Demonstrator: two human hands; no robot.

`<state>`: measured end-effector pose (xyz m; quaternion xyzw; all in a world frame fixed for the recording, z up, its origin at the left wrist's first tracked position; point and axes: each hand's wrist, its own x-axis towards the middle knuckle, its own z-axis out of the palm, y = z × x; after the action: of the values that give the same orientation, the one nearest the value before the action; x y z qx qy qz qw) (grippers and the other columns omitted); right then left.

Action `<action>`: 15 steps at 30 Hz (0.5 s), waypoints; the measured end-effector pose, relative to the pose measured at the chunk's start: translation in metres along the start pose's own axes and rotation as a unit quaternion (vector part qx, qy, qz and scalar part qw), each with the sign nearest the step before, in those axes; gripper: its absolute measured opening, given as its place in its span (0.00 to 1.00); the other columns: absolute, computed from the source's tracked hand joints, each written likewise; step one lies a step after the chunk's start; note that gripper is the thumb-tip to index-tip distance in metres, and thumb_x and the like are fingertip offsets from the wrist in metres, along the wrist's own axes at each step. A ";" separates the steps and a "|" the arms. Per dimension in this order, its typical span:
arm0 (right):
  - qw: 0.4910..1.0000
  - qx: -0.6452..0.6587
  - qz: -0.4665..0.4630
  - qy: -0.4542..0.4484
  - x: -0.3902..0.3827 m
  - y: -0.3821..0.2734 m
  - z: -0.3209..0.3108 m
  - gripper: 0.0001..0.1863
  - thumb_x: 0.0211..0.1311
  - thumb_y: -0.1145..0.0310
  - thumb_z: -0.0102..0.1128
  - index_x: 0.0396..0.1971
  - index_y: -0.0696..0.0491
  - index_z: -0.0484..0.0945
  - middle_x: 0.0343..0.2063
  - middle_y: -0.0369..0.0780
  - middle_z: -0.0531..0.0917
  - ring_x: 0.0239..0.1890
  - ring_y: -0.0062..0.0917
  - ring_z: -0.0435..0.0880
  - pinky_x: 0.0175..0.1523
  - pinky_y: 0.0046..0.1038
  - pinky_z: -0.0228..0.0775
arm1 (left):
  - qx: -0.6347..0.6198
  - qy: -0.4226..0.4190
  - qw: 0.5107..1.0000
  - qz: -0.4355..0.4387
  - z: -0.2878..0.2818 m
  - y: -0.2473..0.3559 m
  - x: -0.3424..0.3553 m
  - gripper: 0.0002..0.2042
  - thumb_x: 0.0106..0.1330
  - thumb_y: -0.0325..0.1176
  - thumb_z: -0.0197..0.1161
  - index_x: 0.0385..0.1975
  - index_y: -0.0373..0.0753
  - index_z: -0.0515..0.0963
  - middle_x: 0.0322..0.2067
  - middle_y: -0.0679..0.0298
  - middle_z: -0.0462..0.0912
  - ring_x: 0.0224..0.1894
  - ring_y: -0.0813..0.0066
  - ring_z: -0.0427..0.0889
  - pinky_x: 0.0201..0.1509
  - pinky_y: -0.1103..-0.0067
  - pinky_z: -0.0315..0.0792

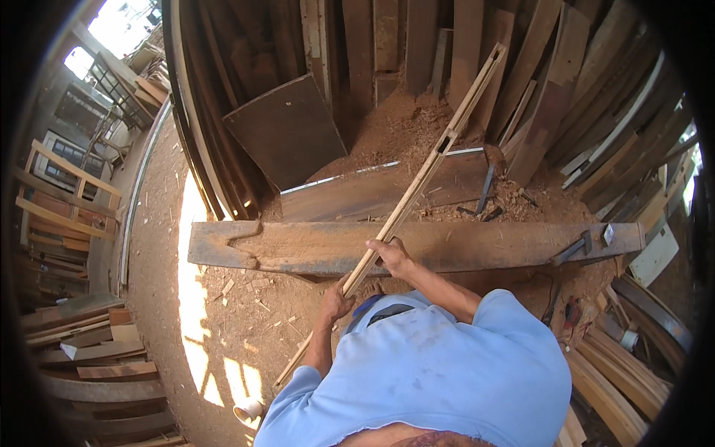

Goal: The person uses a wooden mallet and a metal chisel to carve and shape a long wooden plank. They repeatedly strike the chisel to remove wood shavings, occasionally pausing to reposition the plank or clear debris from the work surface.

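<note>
A long, narrow wooden rail [415, 190] slants across the view from lower left to upper right, with slots cut into its upper part. My left hand [337, 302] is wrapped round its lower stretch, close to my body. Farther up, my right hand [393, 258] grips the same rail at the near edge of a thick wooden bench [320, 246]. The rail passes above this bench, and I cannot tell whether it touches it. On the bench's right part lies a hammer-like tool [573, 250], beside a small pale piece [608, 235].
Beyond the bench, a dark square board [287, 134] leans by upright planks [357, 52]. A wide plank [342, 195] and a dark metal tool [486, 190] lie among wood shavings [406, 123]. Timber [625, 384] is piled at right, and more stacks [104, 372] stand at left.
</note>
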<state>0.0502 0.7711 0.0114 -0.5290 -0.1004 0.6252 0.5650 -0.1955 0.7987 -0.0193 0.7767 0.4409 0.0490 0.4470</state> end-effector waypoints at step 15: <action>0.954 0.222 0.083 0.182 0.042 0.091 -0.067 0.23 0.65 0.55 0.68 0.58 0.45 0.76 0.57 0.41 0.80 0.61 0.40 0.78 0.65 0.58 0.67 | 0.250 -0.272 0.925 0.093 -0.047 0.010 0.118 0.32 0.60 0.38 0.66 0.68 0.48 0.72 0.52 0.44 0.84 0.57 0.45 0.82 0.61 0.59 0.75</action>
<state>0.0561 0.7429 -0.1056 -0.5014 0.1903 0.5696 0.6229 -0.1396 0.9127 -0.0212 0.8844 0.2259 -0.2343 0.3345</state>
